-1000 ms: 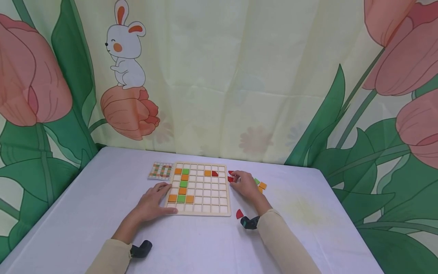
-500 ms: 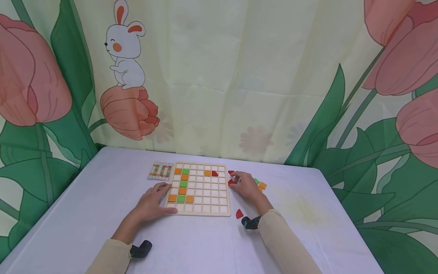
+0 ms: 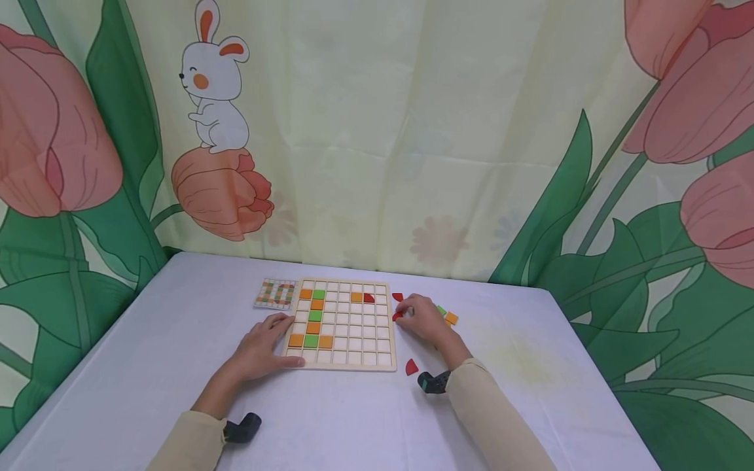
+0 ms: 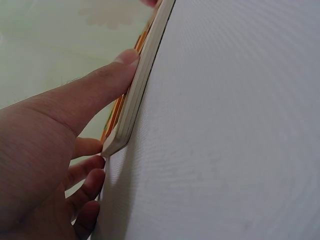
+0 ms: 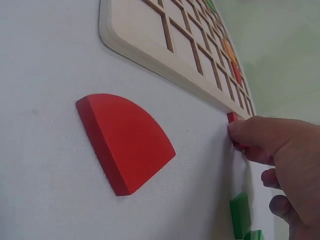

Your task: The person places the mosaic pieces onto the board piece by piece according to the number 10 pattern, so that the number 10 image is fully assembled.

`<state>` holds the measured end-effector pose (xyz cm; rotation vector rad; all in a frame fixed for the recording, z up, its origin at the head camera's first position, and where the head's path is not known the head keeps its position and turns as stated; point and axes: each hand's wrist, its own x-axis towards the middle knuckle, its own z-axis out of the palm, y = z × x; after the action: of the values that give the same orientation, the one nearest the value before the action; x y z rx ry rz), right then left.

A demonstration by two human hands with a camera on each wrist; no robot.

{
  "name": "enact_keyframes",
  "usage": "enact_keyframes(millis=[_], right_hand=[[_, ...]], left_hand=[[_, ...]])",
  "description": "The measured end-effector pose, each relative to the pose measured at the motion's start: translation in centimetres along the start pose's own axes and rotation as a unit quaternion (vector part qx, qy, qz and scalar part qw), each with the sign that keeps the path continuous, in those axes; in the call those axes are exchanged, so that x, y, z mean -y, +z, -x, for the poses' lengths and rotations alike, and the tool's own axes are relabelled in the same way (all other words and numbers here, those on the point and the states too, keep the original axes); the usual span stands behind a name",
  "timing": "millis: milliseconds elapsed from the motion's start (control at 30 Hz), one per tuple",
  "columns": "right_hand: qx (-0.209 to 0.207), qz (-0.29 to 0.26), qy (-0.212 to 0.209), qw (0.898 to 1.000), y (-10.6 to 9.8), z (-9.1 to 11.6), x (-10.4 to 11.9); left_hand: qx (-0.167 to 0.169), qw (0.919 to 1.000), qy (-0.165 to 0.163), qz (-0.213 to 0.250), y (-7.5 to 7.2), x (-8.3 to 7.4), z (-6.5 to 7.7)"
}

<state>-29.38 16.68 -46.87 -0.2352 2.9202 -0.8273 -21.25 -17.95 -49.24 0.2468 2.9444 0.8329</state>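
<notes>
A wooden grid board [image 3: 353,368] lies on the table. Several orange and green square tiles fill part of its left columns; an orange tile [image 3: 357,297] and a red quarter-circle tile [image 3: 368,298] sit side by side near its back right. My left hand [image 3: 259,350] rests at the board's front left, thumb [image 4: 112,77] on the front rim, fingers along the left side. Just off the board's right edge, my right hand [image 3: 427,320] pinches a red quarter-circle tile [image 5: 232,117] between thumb and finger. Another red quarter-circle [image 3: 397,297] lies behind it, and one more [image 5: 125,140] lies nearer the front.
A pattern card [image 3: 275,294] lies against the board's back left. Beyond my right hand are a green tile [image 3: 441,310] and an orange tile [image 3: 451,318], partly covered by the hand. A printed curtain [image 3: 377,163] hangs behind the table.
My right hand has drawn one red quarter-circle tile slightly toward me, away from the one behind it, and pinches it. My left hand and the board have stayed put.
</notes>
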Motion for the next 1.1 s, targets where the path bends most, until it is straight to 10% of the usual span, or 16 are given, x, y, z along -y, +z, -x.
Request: enact_keyframes(millis=[1100], right_hand=[[-0.019, 0.025, -0.033, 0.999, -0.37, -0.04, -0.08]], left_hand=[[-0.004, 1.0, 0.002, 0.003, 0.06, -0.01, 0.05]])
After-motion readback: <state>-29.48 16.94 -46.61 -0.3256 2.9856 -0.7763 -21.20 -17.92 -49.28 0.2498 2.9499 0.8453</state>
